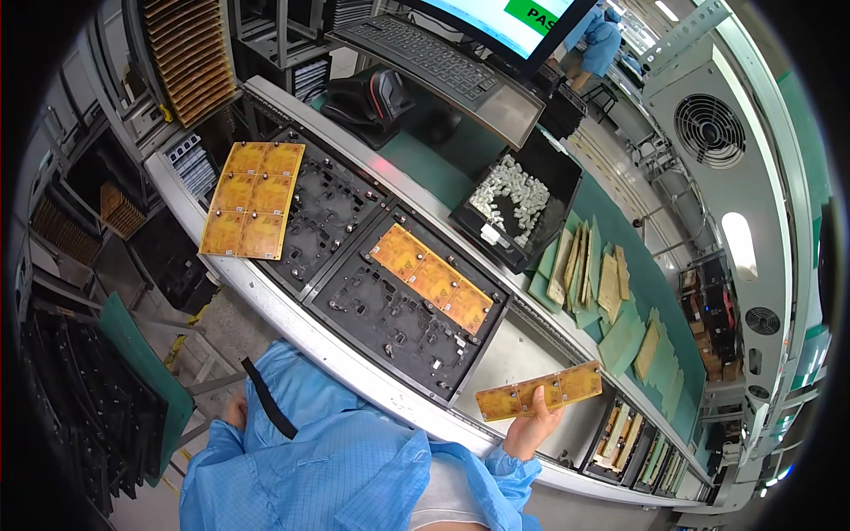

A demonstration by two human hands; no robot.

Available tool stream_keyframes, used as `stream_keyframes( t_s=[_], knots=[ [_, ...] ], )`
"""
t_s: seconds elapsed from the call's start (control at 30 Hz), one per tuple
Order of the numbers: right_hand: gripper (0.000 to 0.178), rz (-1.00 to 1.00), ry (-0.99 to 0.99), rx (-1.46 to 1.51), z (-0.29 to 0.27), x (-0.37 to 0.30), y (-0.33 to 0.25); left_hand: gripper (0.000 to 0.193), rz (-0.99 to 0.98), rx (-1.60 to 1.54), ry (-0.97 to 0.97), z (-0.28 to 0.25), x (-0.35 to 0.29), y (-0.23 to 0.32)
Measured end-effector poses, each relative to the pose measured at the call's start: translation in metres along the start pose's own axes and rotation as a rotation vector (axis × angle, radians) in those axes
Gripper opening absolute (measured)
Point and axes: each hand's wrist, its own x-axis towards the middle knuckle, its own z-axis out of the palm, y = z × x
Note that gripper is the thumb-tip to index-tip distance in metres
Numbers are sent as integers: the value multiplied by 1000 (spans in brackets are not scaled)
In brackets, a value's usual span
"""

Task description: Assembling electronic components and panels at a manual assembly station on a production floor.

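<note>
My right hand [531, 431] grips a narrow amber circuit board panel [580, 384], thumb on its upper face, above the pale gap to the right of the fixtures. Beside my blue smock, my left hand [235, 412] hangs low, mostly hidden, its fingers not readable. A similar three-section board strip [432, 277] lies along the far half of the nearer black fixture tray [381, 332]; the near half shows bare slots and small parts. On the left, a larger amber panel [252, 199] of several sections covers the left part of a second black fixture tray [332, 203].
A black bin [553, 181] of small white parts stands beyond the fixtures, near a keyboard [425, 57], a scanner [376, 97] and a monitor [496, 22]. Green and tan boards [611, 283] lie to its right. A board rack [186, 57] stands far left; another person [598, 44] is in the distance.
</note>
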Motion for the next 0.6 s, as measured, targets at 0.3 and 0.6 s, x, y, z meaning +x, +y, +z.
stream_keyframes(
  t_s=[0.3,0.6],
  knots=[
    [46,20,7,-32,-1,-4,-4,44,64,272,-30,-43,-56,59],
    [45,213,-34,228,12,-11,-13,45,34,660,-105,-89,-169,169]
  ],
)
